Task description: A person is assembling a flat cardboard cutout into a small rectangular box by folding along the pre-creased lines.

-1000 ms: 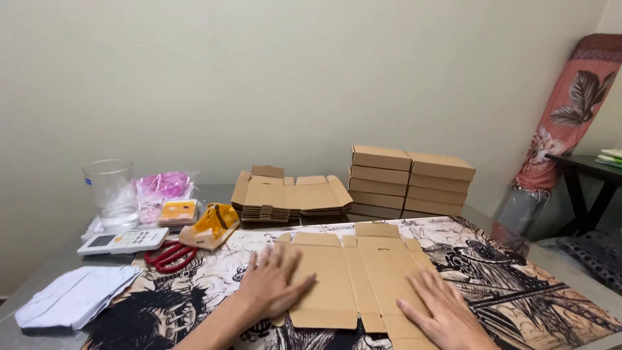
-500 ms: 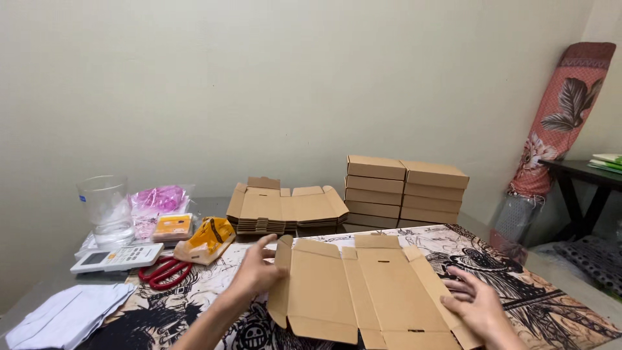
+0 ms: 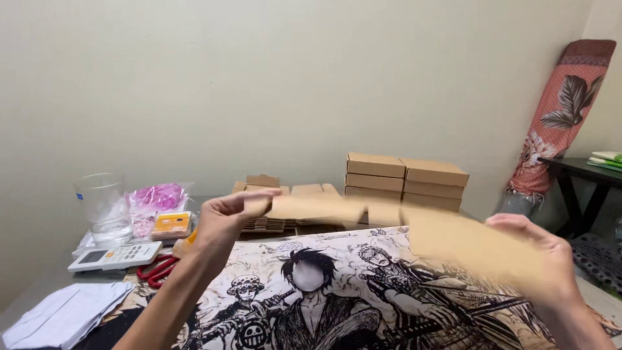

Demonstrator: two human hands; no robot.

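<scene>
Gripping a flat, unfolded cardboard box blank [image 3: 414,233] at both ends, a person holds it in the air above the table [image 3: 39,304] at the centre of the frame, the sheet blurred by motion. The left hand [image 3: 227,217], at centre left, is closed on the blank's near-left edge, fingers curled over the top and thumb beneath. The right hand [image 3: 538,259], at lower right, grasps the opposite end, its fingers wrapped round the lower corner. Below the blank, a black-and-white illustrated mat [image 3: 337,304] covers the table across the bottom of the frame. Behind the left hand lies a pile of flat blanks [image 3: 285,194], and just right of it, at centre, stand two stacks of folded brown boxes [image 3: 405,181] against the pale wall [image 3: 259,78]. At left sit a clear glass [image 3: 103,207], a bag of pink items [image 3: 159,198], a white calculator [image 3: 115,256], red scissors [image 3: 155,269] and white envelopes [image 3: 65,314]. A rolled patterned mat [image 3: 564,116] leans at upper right.
</scene>
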